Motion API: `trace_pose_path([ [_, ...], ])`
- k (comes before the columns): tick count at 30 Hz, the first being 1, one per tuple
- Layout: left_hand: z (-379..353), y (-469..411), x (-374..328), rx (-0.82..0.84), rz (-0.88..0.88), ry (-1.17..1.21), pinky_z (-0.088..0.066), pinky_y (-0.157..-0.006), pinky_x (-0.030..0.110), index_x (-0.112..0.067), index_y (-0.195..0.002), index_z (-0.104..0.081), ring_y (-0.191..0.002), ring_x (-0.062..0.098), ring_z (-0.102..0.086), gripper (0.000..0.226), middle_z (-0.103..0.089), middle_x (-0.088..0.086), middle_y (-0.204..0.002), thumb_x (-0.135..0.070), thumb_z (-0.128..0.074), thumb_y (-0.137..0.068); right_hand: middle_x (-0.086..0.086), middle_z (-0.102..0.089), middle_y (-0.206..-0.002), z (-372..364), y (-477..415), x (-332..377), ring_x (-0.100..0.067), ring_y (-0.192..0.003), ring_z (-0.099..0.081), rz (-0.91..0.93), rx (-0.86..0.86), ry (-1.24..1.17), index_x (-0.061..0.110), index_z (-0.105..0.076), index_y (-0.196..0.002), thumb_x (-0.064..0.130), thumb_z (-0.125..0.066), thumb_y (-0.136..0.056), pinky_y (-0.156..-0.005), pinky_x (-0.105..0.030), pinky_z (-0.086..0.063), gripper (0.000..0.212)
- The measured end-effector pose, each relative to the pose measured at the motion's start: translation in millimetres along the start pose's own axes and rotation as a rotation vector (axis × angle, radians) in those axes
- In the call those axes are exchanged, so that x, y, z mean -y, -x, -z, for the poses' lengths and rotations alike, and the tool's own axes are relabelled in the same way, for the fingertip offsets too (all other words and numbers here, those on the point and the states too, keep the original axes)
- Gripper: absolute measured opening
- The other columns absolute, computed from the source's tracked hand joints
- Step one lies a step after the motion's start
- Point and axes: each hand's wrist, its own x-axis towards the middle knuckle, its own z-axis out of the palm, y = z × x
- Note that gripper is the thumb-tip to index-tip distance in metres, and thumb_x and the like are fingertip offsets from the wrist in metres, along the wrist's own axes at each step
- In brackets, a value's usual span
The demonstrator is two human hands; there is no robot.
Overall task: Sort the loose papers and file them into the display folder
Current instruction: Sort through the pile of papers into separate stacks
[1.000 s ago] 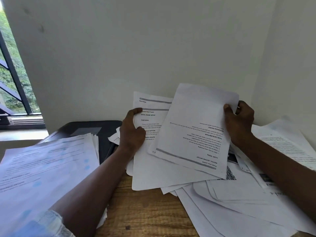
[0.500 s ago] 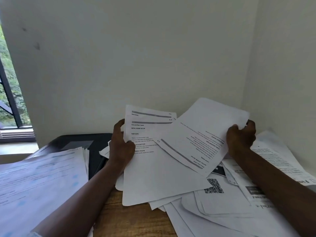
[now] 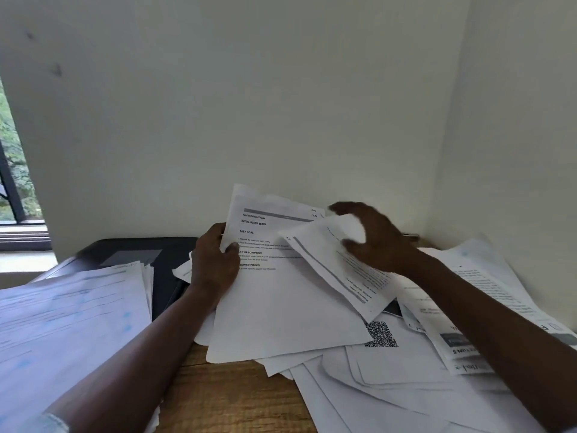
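Left hand [image 3: 215,264] pinches printed page [image 3: 281,307] by left edge, thumb on front, fingers behind; page held tilted above wooden desk [image 3: 224,398]. Right hand [image 3: 374,239], blurred, arches over slanted sheet [image 3: 327,270] lying across page's right side, fingers spread and curved; grip on sheet cannot be told. Loose papers [image 3: 406,379] heaped at right, second stack [image 3: 71,314] at left, dark flat case [image 3: 168,260] behind it.

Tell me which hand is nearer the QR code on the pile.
Right. The right hand is blurred over the upside-down sheet just beyond the QR code; the left hand grips the Fold and Place Towels sheet farther off to its left.
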Motion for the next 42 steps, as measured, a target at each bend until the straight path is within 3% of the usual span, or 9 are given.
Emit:
trace_pose_path([
  [3, 0, 0, -1, 0.002, -0.011, -0.010, -0.047, -0.066, 0.020, -0.017, -0.108, -0.068, -0.087, 0.016, -0.069, 0.026, -0.072, -0.006, -0.093, 0.002, -0.058, -0.093, 0.010, -0.032, -0.160, -6, -19, 21, -0.016, -0.148, -0.028, 0.025, 0.390, 0.259, 0.043, -0.029, -0.155, 0.062, -0.077, -0.076, -0.119, -0.046, -0.029, 0.095],
  [7, 0, 0, -1, 0.009, -0.021, 0.008, -0.052, -0.073, 0.028, -0.022, -0.108, -0.069, -0.089, 0.015, -0.070, 0.028, -0.073, -0.009, -0.094, 0.000, -0.059, -0.093, 0.004, -0.037, -0.154, -16, -45, 41, -0.021, -0.139, -0.036, 0.098, 0.478, 0.502, 0.037, -0.023, -0.158, 0.068, -0.080, -0.070, -0.112, -0.042, -0.032, 0.109],
  [9, 0, -1, -1, 0.007, -0.030, 0.006, -0.054, -0.078, 0.032, -0.021, -0.111, -0.070, -0.091, 0.018, -0.071, 0.029, -0.074, -0.007, -0.097, -0.001, -0.060, -0.093, 0.002, -0.048, -0.140, -18, -52, 46, -0.021, -0.129, -0.042, 0.105, 0.468, 0.554, 0.036, -0.029, -0.153, 0.067, -0.081, -0.070, -0.106, -0.040, -0.034, 0.103],
  [13, 1, 0, -3, 0.013, -0.057, -0.027, -0.046, -0.068, 0.024, -0.019, -0.110, -0.070, -0.088, 0.015, -0.068, 0.026, -0.072, -0.009, -0.093, -0.002, -0.059, -0.095, 0.005, -0.052, -0.119, -26, -54, 43, -0.020, -0.115, -0.045, 0.128, 0.462, 0.564, 0.037, -0.045, -0.134, 0.073, -0.076, -0.071, -0.100, -0.041, -0.040, 0.079],
  [20, 2, 2, -8, 0.056, -0.081, -0.084, -0.043, -0.066, 0.016, -0.021, -0.107, -0.069, -0.085, 0.010, -0.066, 0.025, -0.071, -0.010, -0.092, -0.003, -0.056, -0.096, 0.008, -0.050, -0.114, -50, -50, 26, -0.015, -0.110, -0.046, 0.016, 0.509, 0.281, 0.039, -0.056, -0.106, 0.066, -0.081, -0.070, -0.092, -0.036, -0.045, 0.051],
  [25, 1, 2, -4, 0.072, -0.017, -0.127, -0.047, -0.074, 0.030, -0.021, -0.109, -0.068, -0.089, 0.020, -0.065, 0.027, -0.072, -0.004, -0.098, -0.003, -0.054, -0.094, 0.018, -0.055, -0.094, -65, -47, 18, -0.012, -0.093, -0.054, -0.072, 0.504, 0.191, 0.033, -0.055, -0.091, 0.059, -0.079, -0.079, -0.083, -0.031, -0.038, 0.037],
  [31, 1, 2, -4, -0.049, 0.063, -0.152, -0.042, -0.079, 0.030, -0.011, -0.116, -0.066, -0.105, 0.034, -0.063, 0.031, -0.069, 0.004, -0.110, 0.000, -0.049, -0.092, 0.001, -0.065, -0.075, -37, -61, 22, -0.023, -0.070, -0.061, -0.027, 0.218, 0.311, 0.029, -0.046, -0.090, 0.066, -0.071, -0.082, -0.071, -0.035, -0.043, 0.045],
  [37, 18, -9, -5, -0.359, 0.285, 0.161, -0.045, -0.100, 0.041, 0.001, -0.127, -0.054, -0.119, 0.038, -0.057, 0.033, -0.058, 0.018, -0.122, 0.001, -0.047, -0.095, 0.003, -0.065, -0.087, 44, -73, 27, -0.024, -0.080, -0.060, -0.218, -0.280, 0.342, 0.027, -0.050, -0.118, 0.045, -0.074, -0.085, -0.072, -0.035, -0.045, 0.045],
  [42, 22, -21, 7, -0.379, 0.477, 0.512, -0.050, -0.105, 0.046, -0.003, -0.138, -0.051, -0.119, 0.035, -0.060, 0.046, -0.059, 0.019, -0.135, 0.002, -0.046, -0.092, -0.005, -0.070, -0.106, 90, -61, 20, -0.036, -0.099, -0.067, -0.314, -0.492, 0.502, 0.021, -0.060, -0.116, 0.037, -0.075, -0.087, -0.078, -0.039, -0.049, 0.036],
])
